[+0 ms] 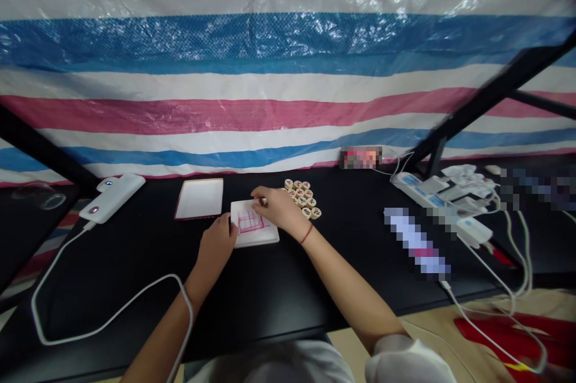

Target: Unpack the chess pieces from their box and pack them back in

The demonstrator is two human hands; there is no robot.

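A shallow white box (270,238) with pink grid lines inside it lies on the black table. My left hand (218,236) grips its left side, thumb over the rim. Above the far edge of the box, my right hand (276,206) has its fingers curled together in a pinch; whatever is between them is too small to make out. Just right of that hand are several round Chinese chess pieces (308,194), laid in rows, some hidden behind the hand. To the left lies a box lid (199,200), white inside with a reddish edge.
A white power bank (112,198) with a cable (103,330) lies at the left; the cable passes over my left forearm. A blurred-out phone (416,242) and a cluttered power strip (423,191) are at the right. Behind the table hangs a striped plastic sheet (252,116).
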